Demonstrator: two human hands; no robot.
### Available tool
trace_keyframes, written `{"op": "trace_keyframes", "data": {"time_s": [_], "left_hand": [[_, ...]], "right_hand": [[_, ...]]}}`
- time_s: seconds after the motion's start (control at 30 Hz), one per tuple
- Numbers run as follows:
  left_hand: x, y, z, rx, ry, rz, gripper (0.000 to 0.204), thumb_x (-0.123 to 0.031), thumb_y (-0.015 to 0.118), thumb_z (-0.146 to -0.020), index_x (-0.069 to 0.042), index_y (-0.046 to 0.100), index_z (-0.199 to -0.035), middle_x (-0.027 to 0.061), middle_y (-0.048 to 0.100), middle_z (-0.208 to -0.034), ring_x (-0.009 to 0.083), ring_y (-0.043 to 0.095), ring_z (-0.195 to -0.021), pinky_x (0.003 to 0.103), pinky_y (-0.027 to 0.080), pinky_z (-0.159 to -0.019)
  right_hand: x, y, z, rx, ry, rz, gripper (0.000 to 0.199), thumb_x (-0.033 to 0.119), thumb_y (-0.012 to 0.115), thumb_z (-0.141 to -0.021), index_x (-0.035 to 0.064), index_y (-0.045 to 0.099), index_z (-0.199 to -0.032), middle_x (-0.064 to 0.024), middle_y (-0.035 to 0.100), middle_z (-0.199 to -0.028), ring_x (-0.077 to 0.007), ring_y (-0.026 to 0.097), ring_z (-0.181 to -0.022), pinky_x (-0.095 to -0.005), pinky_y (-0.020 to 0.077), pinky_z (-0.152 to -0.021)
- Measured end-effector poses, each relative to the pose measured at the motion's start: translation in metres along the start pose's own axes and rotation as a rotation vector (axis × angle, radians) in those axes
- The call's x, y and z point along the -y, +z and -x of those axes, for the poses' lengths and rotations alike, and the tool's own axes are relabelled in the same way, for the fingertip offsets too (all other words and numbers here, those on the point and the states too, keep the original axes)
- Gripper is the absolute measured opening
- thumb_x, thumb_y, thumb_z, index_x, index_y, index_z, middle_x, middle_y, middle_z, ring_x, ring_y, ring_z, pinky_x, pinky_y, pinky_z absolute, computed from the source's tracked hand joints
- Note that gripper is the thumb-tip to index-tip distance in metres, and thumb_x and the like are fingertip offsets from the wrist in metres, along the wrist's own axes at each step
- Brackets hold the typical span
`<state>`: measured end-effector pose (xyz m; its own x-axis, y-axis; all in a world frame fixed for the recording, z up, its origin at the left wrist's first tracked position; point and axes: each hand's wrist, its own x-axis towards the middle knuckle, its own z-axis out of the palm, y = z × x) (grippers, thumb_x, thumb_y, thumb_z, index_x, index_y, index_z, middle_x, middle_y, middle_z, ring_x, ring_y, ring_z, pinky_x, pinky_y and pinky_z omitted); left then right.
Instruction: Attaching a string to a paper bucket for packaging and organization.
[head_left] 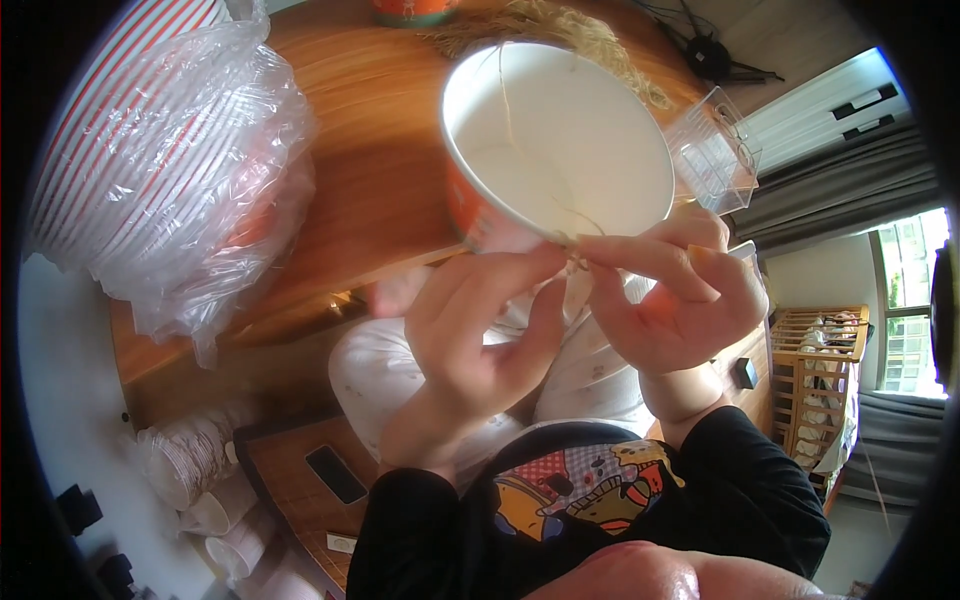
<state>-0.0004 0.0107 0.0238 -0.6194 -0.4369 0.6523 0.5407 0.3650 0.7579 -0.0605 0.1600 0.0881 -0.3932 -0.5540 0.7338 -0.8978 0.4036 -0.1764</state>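
Observation:
In front of me a large white-lined paper bucket with an orange outside leans on the wooden table's near edge, its mouth tilted toward me. A thin tan strand of twine runs down its inside and over the near rim. At that rim my left hand pinches the twine between thumb and forefinger. My right hand pinches it just beside, the two sets of fingertips almost touching. Between them sits a small knot or loop, too fine to make out fully.
A loose bundle of tan twine lies behind the bucket. Far left stands a nested stack of striped paper buckets in clear plastic. A clear plastic box is at the right. Lower left are a phone and stacked paper cups.

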Motion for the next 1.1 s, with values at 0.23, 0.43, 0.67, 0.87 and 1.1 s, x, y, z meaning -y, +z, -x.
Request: {"op": "trace_keyframes", "data": {"time_s": [0.23, 0.43, 0.67, 0.87, 1.1], "left_hand": [[0.007, 0.000, 0.004, 0.175, -0.300, 0.319, 0.016, 0.001, 0.070, -0.082, -0.003, 0.072, -0.097, 0.0052, 0.071, -0.085, 0.0084, 0.065, -0.065, 0.020, 0.043, -0.049], [0.017, 0.013, 0.012, 0.118, -0.439, 0.572, 0.015, -0.002, 0.069, -0.086, -0.002, 0.071, -0.101, 0.0053, 0.072, -0.089, 0.0065, 0.065, -0.068, 0.018, 0.045, -0.054], [0.014, 0.014, 0.009, 0.154, -0.568, 0.641, 0.016, -0.006, 0.067, -0.089, -0.001, 0.070, -0.105, 0.0039, 0.071, -0.090, 0.0078, 0.067, -0.076, 0.018, 0.048, -0.059], [0.021, 0.019, 0.012, 0.130, -0.523, 0.615, 0.015, -0.006, 0.069, -0.088, -0.002, 0.070, -0.102, 0.0034, 0.070, -0.090, 0.0069, 0.066, -0.074, 0.018, 0.046, -0.057], [0.023, 0.019, 0.008, 0.159, -0.381, 0.446, 0.013, -0.004, 0.072, -0.084, -0.003, 0.070, -0.097, 0.0036, 0.070, -0.090, 0.0060, 0.066, -0.071, 0.018, 0.044, -0.051]], "right_hand": [[-0.003, 0.011, 0.014, -0.166, 0.088, -0.222, 0.031, -0.002, 0.077, -0.068, 0.0058, 0.057, -0.091, -0.0011, 0.074, -0.086, -0.0125, 0.052, -0.071, -0.0259, 0.0429, -0.069], [-0.008, 0.007, 0.018, -0.056, 0.043, -0.127, 0.049, -0.003, 0.076, -0.072, 0.0025, 0.045, -0.108, -0.0026, 0.075, -0.086, -0.0131, 0.055, -0.074, -0.0263, 0.0440, -0.069], [0.001, 0.010, 0.025, -0.029, 0.159, 0.054, 0.057, -0.004, 0.077, -0.073, 0.0033, 0.040, -0.115, -0.0016, 0.073, -0.092, -0.0155, 0.058, -0.082, -0.0277, 0.0434, -0.076], [-0.002, 0.013, 0.031, 0.021, 0.279, 0.001, 0.020, -0.002, 0.078, -0.066, 0.0111, 0.074, -0.081, -0.0030, 0.047, -0.106, -0.0145, 0.053, -0.095, -0.0263, 0.0458, -0.077], [-0.010, 0.025, 0.042, -0.062, 0.273, -0.174, 0.058, -0.004, 0.076, -0.075, 0.0038, 0.040, -0.120, -0.0036, 0.073, -0.089, -0.0162, 0.061, -0.086, -0.0302, 0.0421, -0.083]]}}
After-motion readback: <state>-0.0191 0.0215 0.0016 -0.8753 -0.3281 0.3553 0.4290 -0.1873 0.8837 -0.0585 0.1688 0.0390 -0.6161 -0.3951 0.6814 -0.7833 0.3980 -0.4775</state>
